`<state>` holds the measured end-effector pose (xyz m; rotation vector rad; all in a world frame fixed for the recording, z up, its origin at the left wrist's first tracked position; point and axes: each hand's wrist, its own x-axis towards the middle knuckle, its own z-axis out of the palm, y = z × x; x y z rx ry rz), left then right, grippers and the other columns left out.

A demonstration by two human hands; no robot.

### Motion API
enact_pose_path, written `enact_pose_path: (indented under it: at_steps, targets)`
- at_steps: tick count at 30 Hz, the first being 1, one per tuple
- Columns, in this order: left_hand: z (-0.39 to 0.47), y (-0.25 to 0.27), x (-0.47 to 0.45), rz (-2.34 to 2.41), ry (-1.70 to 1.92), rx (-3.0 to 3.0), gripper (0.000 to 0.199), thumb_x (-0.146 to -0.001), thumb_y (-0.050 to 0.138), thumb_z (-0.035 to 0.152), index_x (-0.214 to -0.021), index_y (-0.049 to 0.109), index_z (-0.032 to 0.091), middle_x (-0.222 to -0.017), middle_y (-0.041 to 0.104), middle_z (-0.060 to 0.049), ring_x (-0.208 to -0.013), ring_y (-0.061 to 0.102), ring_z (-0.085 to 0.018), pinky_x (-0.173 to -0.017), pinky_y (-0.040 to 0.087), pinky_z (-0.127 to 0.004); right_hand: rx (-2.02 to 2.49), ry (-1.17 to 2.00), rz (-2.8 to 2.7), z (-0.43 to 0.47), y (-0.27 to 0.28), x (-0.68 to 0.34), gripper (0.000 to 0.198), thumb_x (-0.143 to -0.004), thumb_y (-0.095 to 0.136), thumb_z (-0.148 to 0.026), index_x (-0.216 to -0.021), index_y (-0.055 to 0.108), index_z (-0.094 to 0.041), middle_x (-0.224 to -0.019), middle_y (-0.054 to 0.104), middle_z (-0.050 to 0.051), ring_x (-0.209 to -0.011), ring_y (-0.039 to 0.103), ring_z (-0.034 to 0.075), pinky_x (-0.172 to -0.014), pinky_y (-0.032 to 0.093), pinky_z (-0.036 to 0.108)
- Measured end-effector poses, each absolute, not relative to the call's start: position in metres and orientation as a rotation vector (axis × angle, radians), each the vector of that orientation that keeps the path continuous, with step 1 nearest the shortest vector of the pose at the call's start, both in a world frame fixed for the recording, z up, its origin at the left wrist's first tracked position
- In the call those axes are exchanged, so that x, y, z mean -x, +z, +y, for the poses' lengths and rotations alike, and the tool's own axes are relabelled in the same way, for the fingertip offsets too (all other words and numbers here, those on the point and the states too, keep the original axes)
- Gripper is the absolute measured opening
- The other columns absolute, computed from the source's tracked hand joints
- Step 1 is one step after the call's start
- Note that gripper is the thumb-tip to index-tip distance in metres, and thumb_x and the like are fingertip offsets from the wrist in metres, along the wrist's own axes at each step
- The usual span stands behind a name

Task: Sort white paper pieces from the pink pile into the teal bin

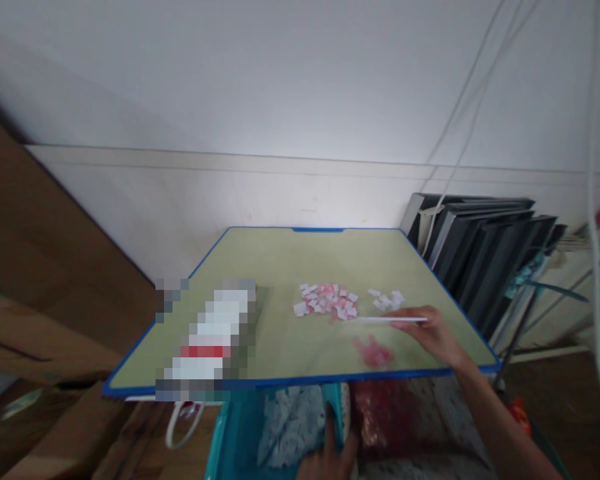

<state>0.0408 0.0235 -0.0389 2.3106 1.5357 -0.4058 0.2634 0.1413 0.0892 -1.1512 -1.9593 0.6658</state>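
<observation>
Over the right part of the pale green folding table (pixel 280 347), my right hand (pixel 433 333) pinches a thin white stick (pixel 380 319). The stick points left, its tip close to a pile of small white paper-like squares (pixel 325 301) mixed with pink pieces. A few more white squares (pixel 386 300) lie just beyond the hand. Nearer the front edge is a wet-looking pink-red patch (pixel 375 352). My left hand (pixel 327 457) is low at the right side of a turquoise tub (pixel 220 440), fingers apart and holding nothing visible. Whitish scraps (pixel 293 427) fill the tub.
A blurred-out white and red box-like item (pixel 207 337) stands on the table's left. Dark flat panels (pixel 480 253) lean against the wall at right, with hanging white cables (pixel 594 220). Red-stained fabric (pixel 390 417) lies below the front edge. Brown cardboard (pixel 45 267) stands left.
</observation>
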Motion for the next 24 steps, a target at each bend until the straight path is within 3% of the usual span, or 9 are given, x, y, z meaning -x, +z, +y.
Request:
enact_pose_path:
  at_steps: [6,10,14,20,24]
  targets:
    - [0.024,-0.036,-0.041,1.529,-0.405,-2.296,0.064,-0.074,0.043,0.014,-0.128,0.021,0.040,-0.137,0.018,-0.019,-0.069,0.062,-0.026,-0.056,0.051,-0.041,1.040,0.920,-2.059,0.154,0.087,-0.249,0.025,-0.077,0.051,-0.036,-0.078,0.071,-0.020,-0.070,0.070,0.004,-0.071,0.065,0.019,-0.065,0.051,0.030]
    - [0.024,-0.037,-0.043,1.540,-0.445,-2.286,0.072,-0.071,0.040,0.006,-0.128,0.016,0.041,-0.138,0.017,-0.019,-0.069,0.062,-0.026,-0.057,0.051,-0.042,0.997,1.056,-2.081,0.146,0.097,-0.259,0.028,-0.078,0.050,-0.038,-0.081,0.071,-0.020,-0.081,0.070,0.007,-0.077,0.064,0.021,-0.073,0.049,0.032]
    - [0.023,-0.039,-0.044,1.545,-0.475,-2.282,0.069,-0.072,0.042,0.010,-0.128,0.018,0.042,-0.138,0.018,-0.019,-0.069,0.062,-0.027,-0.056,0.051,-0.042,1.019,1.145,-2.055,0.137,0.105,-0.273,0.027,-0.077,0.051,-0.036,-0.086,0.070,-0.019,-0.091,0.069,0.008,-0.085,0.062,0.024,-0.078,0.046,0.033]
    - [0.023,-0.035,-0.044,1.549,-0.457,-2.321,0.070,-0.074,0.044,0.015,-0.130,0.011,0.040,-0.137,0.020,-0.022,-0.068,0.062,-0.026,-0.056,0.051,-0.041,1.044,1.156,-2.017,0.146,0.103,-0.262,0.024,-0.078,0.050,-0.034,-0.085,0.068,-0.021,-0.086,0.069,0.005,-0.083,0.061,0.022,-0.076,0.046,0.033]
    - [0.023,-0.028,-0.044,1.554,-0.426,-2.307,0.072,-0.072,0.053,0.024,-0.129,0.012,0.040,-0.136,0.021,-0.021,-0.068,0.062,-0.027,-0.058,0.051,-0.043,1.006,1.219,-1.993,0.158,0.096,-0.240,0.027,-0.081,0.050,-0.031,-0.103,0.056,-0.017,-0.103,0.059,0.006,-0.088,0.057,0.019,-0.075,0.046,0.037]
